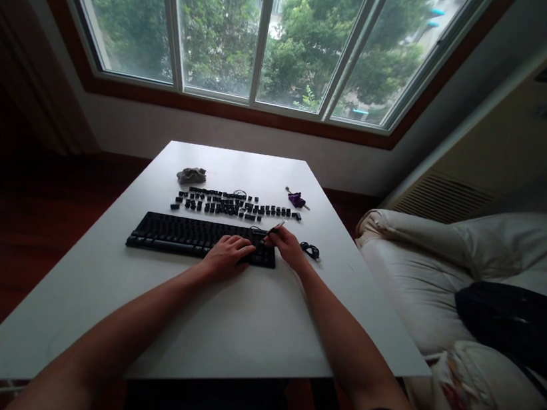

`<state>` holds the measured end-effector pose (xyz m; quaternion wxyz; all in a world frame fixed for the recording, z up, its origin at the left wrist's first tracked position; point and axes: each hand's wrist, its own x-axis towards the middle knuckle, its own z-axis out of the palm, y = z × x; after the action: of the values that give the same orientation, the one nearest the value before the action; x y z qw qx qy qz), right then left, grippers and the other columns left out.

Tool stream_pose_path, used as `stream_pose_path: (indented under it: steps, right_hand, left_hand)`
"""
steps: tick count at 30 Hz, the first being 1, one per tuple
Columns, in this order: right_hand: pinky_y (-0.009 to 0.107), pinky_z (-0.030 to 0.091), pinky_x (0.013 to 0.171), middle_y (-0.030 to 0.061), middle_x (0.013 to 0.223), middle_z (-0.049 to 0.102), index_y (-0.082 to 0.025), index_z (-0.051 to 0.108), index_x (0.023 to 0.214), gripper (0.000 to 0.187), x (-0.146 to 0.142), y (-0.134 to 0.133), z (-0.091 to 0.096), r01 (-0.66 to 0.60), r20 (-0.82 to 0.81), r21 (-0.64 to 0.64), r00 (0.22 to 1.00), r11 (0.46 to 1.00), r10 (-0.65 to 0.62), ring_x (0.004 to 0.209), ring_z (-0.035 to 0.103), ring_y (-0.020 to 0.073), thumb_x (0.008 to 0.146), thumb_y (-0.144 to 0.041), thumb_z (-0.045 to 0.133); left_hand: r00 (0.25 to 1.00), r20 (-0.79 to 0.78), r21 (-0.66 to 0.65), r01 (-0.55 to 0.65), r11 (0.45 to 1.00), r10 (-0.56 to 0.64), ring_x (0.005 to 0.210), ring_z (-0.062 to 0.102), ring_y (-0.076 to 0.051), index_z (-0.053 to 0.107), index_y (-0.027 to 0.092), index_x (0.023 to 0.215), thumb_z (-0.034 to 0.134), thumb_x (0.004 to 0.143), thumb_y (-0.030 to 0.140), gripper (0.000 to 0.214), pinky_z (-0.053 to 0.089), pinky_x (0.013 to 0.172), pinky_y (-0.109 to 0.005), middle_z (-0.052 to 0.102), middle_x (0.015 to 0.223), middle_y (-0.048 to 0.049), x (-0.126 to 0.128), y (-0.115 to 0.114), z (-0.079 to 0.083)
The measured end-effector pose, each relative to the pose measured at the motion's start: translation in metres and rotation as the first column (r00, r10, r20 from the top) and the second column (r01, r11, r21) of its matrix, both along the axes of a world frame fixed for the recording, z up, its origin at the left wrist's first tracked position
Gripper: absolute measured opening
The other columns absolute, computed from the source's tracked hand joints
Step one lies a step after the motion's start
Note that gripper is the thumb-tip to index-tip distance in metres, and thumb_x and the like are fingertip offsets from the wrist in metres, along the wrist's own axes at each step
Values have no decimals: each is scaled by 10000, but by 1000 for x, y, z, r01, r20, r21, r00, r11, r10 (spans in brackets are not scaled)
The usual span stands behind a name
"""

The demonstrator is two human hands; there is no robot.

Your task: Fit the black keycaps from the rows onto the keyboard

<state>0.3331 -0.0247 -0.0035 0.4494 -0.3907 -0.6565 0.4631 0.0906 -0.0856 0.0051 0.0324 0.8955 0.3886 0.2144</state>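
Observation:
A black keyboard [173,234] lies across the white table in front of me. My left hand [229,253] rests on its right half, fingers stretched out and lying over the keys. Over the keyboard's right end, my right hand [287,244] pinches a small thin tool [281,224] with a pale upper end; its exact kind I cannot make out. Behind the keyboard, many loose black keycaps [223,206] are spread in rough rows. Beside my right wrist is a coiled black cable [311,251].
A crumpled grey cloth [191,175] sits at the table's back left. At the back right lies a purple cloth item [297,199] with a thin stick-like object by it. A pale sofa [396,268] with a dark bag [514,324] stands right of the white table [237,328].

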Motion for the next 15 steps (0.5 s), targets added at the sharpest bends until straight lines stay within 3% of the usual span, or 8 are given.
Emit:
stream_pose_path:
  steps: [7,10,15]
  right_hand:
    - [377,573,787,54,843,745,-195,683,1034,293,-12,-16,7,10,108,148,994,989,-26,788,714,223,889,-445,636]
    - [379,574,780,61,854,747,-199,699,1043,290,-19,-26,14,6,84,172,996,985,-20,807,721,242,893,-440,638]
    - [381,577,785,62,901,745,-220,719,1036,266,-28,-36,20,-13,53,180,999,984,4,831,724,245,886,-431,656]
  left_hand:
    - [987,128,5,-96,995,95,1157,566,-261,608,256,1254,613,915,360,354,424,1005,-439,646,1255,-68,2,2,-4]
    - [968,195,8,-162,987,157,1111,584,-256,617,238,1206,606,921,356,309,441,973,-423,664,1199,-69,2,3,-3]
    - [957,240,16,-174,985,166,1063,599,-239,637,241,1149,574,945,334,233,447,945,-409,683,1138,-59,0,4,-2]
